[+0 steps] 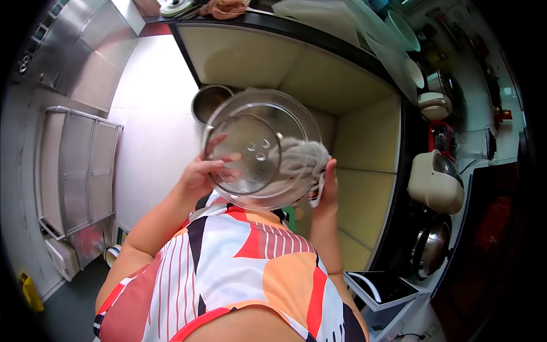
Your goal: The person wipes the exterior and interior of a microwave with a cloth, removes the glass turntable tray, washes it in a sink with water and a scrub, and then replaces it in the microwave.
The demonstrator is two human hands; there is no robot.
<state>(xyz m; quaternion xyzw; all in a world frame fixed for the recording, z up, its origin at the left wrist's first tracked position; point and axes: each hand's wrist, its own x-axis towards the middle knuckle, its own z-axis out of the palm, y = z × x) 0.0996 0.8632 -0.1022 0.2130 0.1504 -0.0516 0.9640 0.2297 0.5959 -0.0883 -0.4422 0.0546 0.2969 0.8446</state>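
A clear round lid or shallow dish [259, 108] is held in front of the body, with a smaller clear round piece [248, 157] overlapping it at the left. My left hand [208, 168] grips the left side of the clear pieces, its fingers partly seen through them. My right hand [327, 185] holds a grey fluffy cloth [305, 162] against the right side of the larger clear piece. Some of the right fingers are hidden by the cloth.
A metal pot [209, 102] stands beyond the clear pieces. Beige cabinet panels [364, 142] lie to the right, under a dark counter carrying a cream appliance [436, 185] and a metal-lidded pan [434, 248]. A wheeled rack [77, 171] stands at left.
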